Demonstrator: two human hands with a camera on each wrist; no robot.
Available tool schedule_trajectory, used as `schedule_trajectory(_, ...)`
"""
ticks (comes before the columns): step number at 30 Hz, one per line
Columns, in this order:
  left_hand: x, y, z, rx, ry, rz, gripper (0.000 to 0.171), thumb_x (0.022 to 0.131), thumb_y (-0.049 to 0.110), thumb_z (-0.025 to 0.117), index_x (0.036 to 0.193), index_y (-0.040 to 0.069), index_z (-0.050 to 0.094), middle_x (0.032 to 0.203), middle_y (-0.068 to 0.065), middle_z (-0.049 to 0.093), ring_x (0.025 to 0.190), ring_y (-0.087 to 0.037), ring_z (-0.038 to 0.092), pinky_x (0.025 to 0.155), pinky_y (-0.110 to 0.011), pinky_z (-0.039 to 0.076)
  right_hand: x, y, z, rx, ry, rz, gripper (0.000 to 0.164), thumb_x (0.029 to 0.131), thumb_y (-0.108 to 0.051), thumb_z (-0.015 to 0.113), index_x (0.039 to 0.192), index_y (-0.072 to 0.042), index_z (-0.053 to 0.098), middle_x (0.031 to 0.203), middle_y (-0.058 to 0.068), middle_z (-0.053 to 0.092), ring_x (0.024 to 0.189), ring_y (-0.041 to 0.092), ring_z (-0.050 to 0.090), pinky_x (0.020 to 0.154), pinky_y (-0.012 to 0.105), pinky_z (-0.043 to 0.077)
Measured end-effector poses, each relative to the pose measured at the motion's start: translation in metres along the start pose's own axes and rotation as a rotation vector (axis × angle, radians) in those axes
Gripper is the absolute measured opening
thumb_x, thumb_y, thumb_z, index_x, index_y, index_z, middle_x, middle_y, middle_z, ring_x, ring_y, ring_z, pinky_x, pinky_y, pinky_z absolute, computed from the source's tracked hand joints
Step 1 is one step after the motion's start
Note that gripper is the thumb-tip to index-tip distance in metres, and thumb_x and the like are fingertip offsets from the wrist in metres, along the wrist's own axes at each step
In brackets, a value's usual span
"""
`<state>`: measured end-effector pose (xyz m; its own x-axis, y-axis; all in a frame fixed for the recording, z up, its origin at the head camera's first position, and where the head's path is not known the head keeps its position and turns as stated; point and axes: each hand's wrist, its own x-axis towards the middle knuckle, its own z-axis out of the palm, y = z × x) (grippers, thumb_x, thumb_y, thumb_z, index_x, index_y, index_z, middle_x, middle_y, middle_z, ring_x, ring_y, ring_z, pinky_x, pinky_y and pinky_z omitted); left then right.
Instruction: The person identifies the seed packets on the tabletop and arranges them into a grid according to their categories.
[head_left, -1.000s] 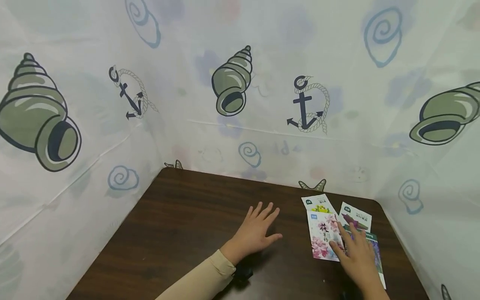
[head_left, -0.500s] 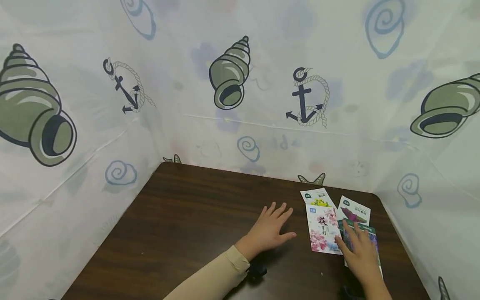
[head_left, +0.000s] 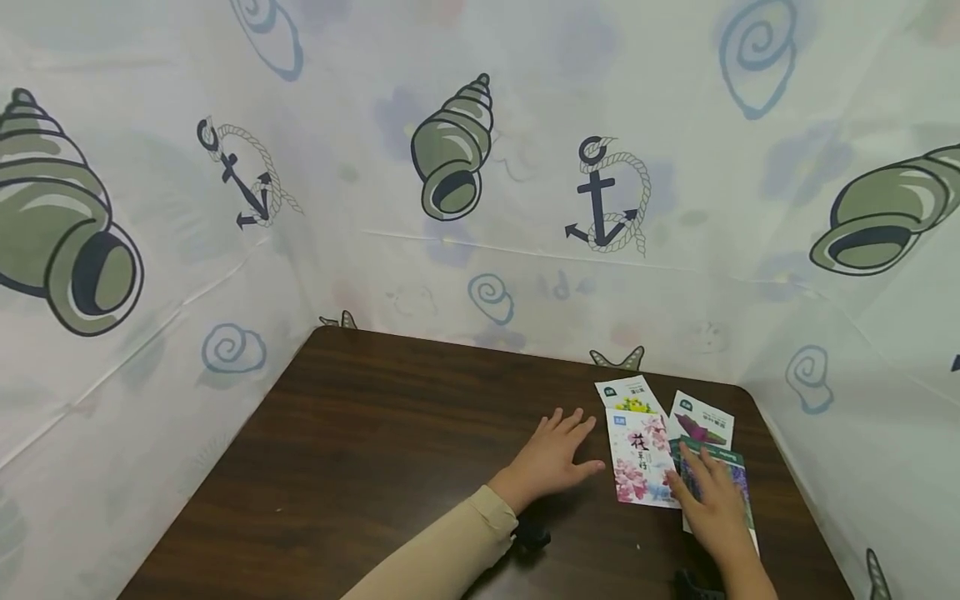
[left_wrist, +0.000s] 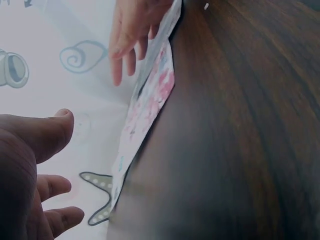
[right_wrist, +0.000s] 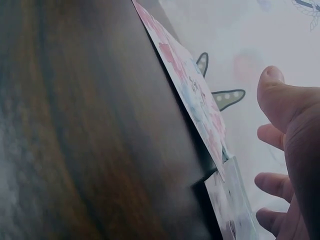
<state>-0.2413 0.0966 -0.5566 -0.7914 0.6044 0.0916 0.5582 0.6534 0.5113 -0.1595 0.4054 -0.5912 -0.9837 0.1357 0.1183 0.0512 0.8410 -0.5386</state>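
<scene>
White cloth [head_left: 337, 125] printed with green shells, dark anchors and starfish, hung behind and at both sides. Dark brown wood-grain table [head_left: 375, 417] in front of it. One beige sleeve [head_left: 442, 546], reaching in from the lower edge to the left wrist; small black device [head_left: 532, 536] beneath that wrist. Left hand [head_left: 551, 454], palm down, fingers spread and fairly straight, holding nothing, just beside the paper packets. Packets, four visible, on the right part of the table: one with yellow flowers [head_left: 636, 400], its lower part under the next; one with pink blossoms [head_left: 641, 458], face up; one with a purple flower [head_left: 703, 423], its lower part covered; one with a green top [head_left: 738, 477], overlapping it and partly hidden by the hand. Right hand [head_left: 716, 504], over the green-topped packet, fingers spread and gently bent, gripping nothing; whether the fingertips touch the paper cannot be told.
</scene>
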Motion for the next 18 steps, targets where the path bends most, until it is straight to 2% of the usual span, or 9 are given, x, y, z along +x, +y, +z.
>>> schedule_trajectory(6, 0.007, 0.004, 0.01, -0.033, -0.041, -0.026, 0.078, 0.107, 0.061, 0.06, 0.172, 0.024, 0.037, 0.18, -0.006, 0.032, 0.168, -0.041, 0.027, 0.136, -0.057, 0.026, 0.0, 0.001, 0.0, 0.027, -0.032, 0.024, 0.072, 0.112, -0.05, 0.057, 0.169, -0.009, 0.039, 0.171, 0.042, 0.025, 0.155, 0.069, 0.022, 0.118, 0.09, 0.011)
schedule_trajectory(11, 0.017, 0.014, 0.015, -0.056, -0.088, -0.001, 0.077, 0.108, 0.059, 0.06, 0.172, 0.023, 0.038, 0.18, -0.008, 0.033, 0.167, -0.041, 0.028, 0.136, -0.056, 0.028, 0.0, 0.006, 0.001, 0.02, -0.007, 0.014, 0.069, 0.112, -0.044, 0.06, 0.167, -0.008, 0.042, 0.167, 0.042, 0.031, 0.151, 0.067, 0.029, 0.117, 0.088, 0.017)
schedule_trajectory(18, 0.032, 0.03, 0.027, 0.019, -0.139, 0.037, 0.075, 0.107, 0.061, 0.059, 0.171, 0.027, 0.04, 0.179, -0.004, 0.036, 0.167, -0.036, 0.032, 0.136, -0.046, 0.029, 0.0, 0.01, 0.001, 0.062, 0.001, -0.008, 0.07, 0.112, -0.04, 0.061, 0.169, -0.007, 0.039, 0.162, 0.04, 0.036, 0.149, 0.065, 0.032, 0.117, 0.086, 0.018)
